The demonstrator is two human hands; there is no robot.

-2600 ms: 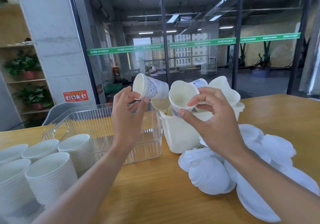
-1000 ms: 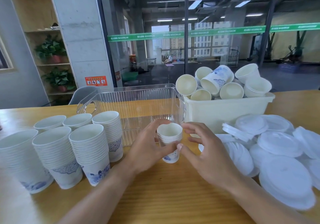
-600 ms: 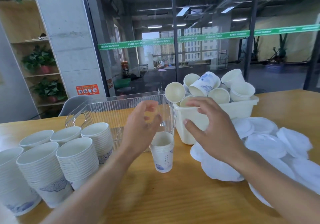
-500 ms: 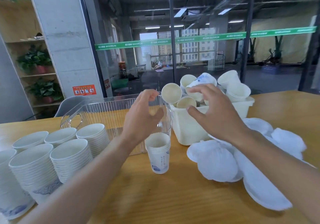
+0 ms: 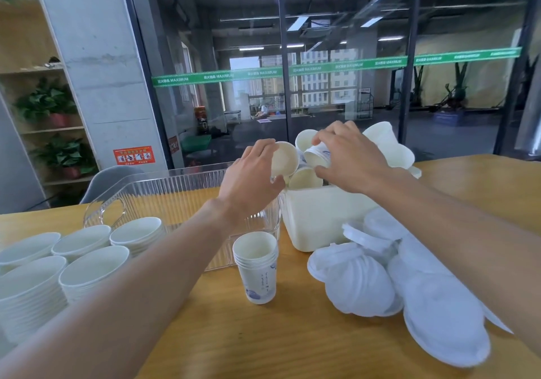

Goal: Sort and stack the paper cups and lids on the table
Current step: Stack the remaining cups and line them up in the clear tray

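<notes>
A short stack of blue-patterned paper cups (image 5: 257, 267) stands upright on the wooden table (image 5: 263, 346) in front of me. Behind it a white plastic bin (image 5: 316, 220) is heaped with loose cups. My left hand (image 5: 251, 182) grips a cup (image 5: 285, 159) lying on its side at the bin's left edge. My right hand (image 5: 351, 159) curls over another tilted cup (image 5: 317, 156) on top of the heap. White plastic lids (image 5: 380, 279) lie piled to the right of the stack.
Tall stacks of nested cups (image 5: 73, 264) crowd the table's left side. A clear ribbed plastic bin (image 5: 164, 200) stands behind them, beside the white bin. A glass wall runs behind the table.
Both hands let go of the small stack on the table and rose to the white bin, where each now closes on a loose cup.
</notes>
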